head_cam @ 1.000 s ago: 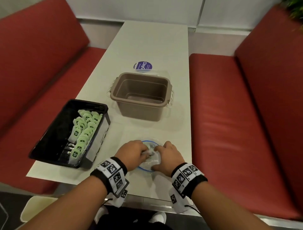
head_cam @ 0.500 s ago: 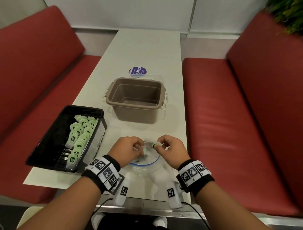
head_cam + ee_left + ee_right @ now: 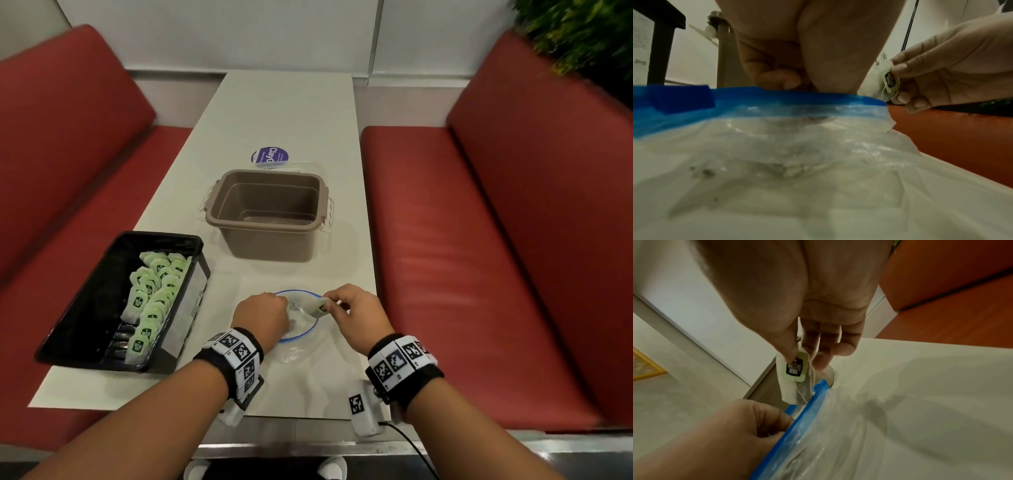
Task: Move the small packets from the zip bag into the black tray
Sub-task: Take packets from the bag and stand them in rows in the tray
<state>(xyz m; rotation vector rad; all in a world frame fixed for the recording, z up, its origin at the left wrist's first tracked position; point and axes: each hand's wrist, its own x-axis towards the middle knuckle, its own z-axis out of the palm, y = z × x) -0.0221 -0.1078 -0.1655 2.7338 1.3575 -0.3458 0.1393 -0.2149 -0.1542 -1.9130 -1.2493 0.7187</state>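
Note:
A clear zip bag (image 3: 301, 329) with a blue rim lies near the table's front edge, its mouth open. My left hand (image 3: 262, 315) grips the left side of the bag's blue rim (image 3: 777, 99). My right hand (image 3: 352, 313) pinches one small packet (image 3: 318, 305), a tea bag with a pale green tag (image 3: 796, 368), just above the bag's mouth (image 3: 813, 395). The black tray (image 3: 85, 308) stands at the left and holds several green-tagged packets (image 3: 154, 291) in rows.
A brown plastic tub (image 3: 270, 212) stands open behind the bag, mid-table. Behind it lies a clear lid with a purple round label (image 3: 270, 157). Red bench seats (image 3: 462, 257) flank the white table (image 3: 291, 113) on both sides.
My right hand has drawn a packet out of the bag and lifted it to the right. The left hand has stayed on the bag's rim. The head view has tilted upward.

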